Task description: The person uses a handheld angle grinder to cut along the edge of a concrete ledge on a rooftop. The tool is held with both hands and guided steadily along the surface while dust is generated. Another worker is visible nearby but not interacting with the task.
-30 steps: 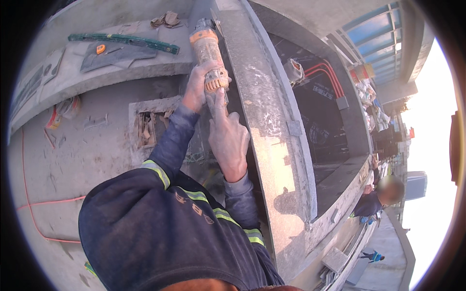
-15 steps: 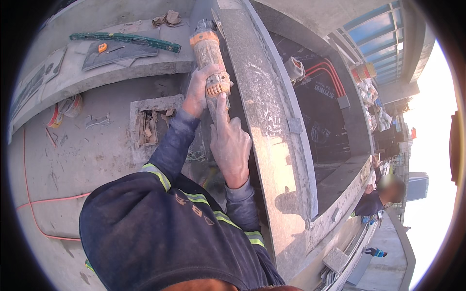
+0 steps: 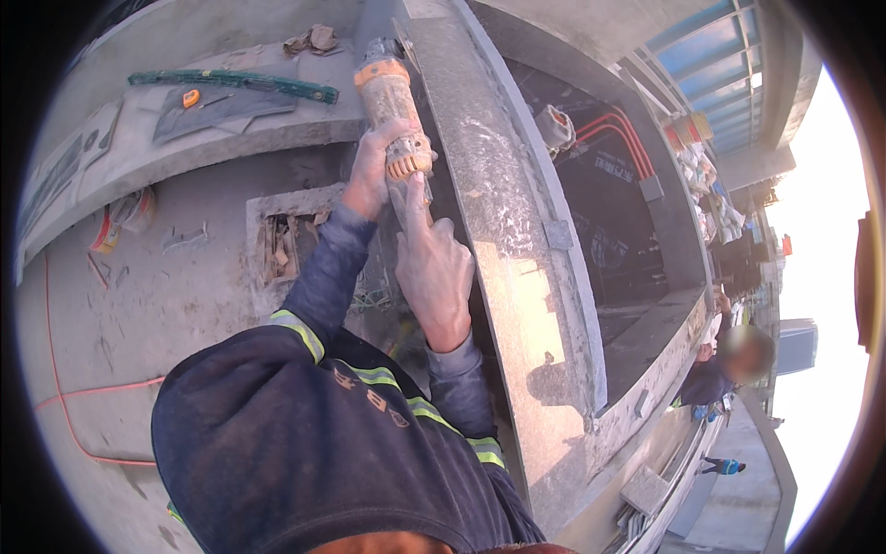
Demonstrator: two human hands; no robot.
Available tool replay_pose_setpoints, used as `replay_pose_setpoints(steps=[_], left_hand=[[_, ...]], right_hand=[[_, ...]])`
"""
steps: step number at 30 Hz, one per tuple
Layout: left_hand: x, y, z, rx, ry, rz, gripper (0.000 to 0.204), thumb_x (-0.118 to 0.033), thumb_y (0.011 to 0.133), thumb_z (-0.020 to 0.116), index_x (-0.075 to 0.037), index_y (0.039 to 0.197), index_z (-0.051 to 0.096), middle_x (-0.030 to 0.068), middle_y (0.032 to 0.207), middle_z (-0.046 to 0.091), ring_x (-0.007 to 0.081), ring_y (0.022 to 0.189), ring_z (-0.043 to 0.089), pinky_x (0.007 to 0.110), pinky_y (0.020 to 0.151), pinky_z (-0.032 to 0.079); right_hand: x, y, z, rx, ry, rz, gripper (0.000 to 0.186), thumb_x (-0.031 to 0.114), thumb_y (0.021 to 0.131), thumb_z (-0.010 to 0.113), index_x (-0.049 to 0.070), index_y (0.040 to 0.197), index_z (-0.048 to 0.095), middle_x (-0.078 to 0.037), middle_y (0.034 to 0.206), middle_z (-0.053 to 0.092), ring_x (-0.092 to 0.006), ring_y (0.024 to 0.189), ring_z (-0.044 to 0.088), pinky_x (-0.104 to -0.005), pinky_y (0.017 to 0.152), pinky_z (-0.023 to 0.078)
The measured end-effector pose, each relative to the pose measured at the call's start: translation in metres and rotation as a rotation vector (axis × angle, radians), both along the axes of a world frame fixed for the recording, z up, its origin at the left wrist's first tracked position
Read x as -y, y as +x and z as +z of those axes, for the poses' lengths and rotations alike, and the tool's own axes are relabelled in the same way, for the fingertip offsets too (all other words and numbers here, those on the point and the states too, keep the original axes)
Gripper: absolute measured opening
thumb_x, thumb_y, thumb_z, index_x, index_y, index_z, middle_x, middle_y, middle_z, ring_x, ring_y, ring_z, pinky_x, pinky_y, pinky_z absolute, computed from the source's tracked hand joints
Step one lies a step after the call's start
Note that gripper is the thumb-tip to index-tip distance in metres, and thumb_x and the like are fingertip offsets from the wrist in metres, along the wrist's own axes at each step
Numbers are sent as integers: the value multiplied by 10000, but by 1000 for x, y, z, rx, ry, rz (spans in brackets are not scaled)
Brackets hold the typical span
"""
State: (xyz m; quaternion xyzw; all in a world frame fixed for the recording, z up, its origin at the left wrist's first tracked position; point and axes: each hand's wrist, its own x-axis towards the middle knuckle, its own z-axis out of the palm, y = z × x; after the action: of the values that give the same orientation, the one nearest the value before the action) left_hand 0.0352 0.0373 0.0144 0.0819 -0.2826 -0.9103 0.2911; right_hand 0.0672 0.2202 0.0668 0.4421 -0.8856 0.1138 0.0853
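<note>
We recorded 3 containers. On the grey floor point(image 3: 185, 314) at left, a bucket point(image 3: 137, 210) with red and yellow on its wall sat near the curved ledge point(image 3: 318, 120); we could not make out its contents. A framed floor recess point(image 3: 289, 247) held brownish scraps and broken pieces. Beyond the long stone slab point(image 3: 506, 189), a pale bucket point(image 3: 557, 127) rested near red pipes point(image 3: 620, 138); its contents were too small to identify.

The power tool point(image 3: 385, 95) lay lengthwise in the hands at upper centre, just beside the slab's left edge. Its body was orange-yellow under grey dust, with a slotted rear collar and a grey metal head. We saw its disc point(image 3: 412, 54) nearly edge-on and could not confirm contact with the slab.

The left hand point(image 3: 373, 168) was wrapped around the tool's body. The right hand point(image 3: 435, 282) grasped the rear handle, 1 index finger extended toward the collar.

A green level point(image 3: 235, 83) lay on the ledge.
</note>
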Motion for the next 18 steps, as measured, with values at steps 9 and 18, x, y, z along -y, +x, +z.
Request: replay_pose_setpoints(steps=[9, 18], left_hand=[[-6, 4, -5, -1, -11, 13, 424, -282, 937, 740, 26, 1202, 619, 169, 963, 718, 285, 784, 778, 394, 646, 671], [9, -7, -4, -7, 5, -15, 422, -291, 930, 747, 18, 1187, 617, 156, 943, 709, 279, 775, 770, 405, 638, 664]], right_hand=[[-9, 6, 0, 3, -1, 2, 886, 155, 929, 763, 133, 1710, 345, -244, 836, 640, -426, 650, 707, -513, 588, 573], [7, -5, -6, 4, -54, 8, 896, 142, 904, 777, 123, 1700, 365, -261, 826, 657, -432, 651, 710, -522, 582, 569]])
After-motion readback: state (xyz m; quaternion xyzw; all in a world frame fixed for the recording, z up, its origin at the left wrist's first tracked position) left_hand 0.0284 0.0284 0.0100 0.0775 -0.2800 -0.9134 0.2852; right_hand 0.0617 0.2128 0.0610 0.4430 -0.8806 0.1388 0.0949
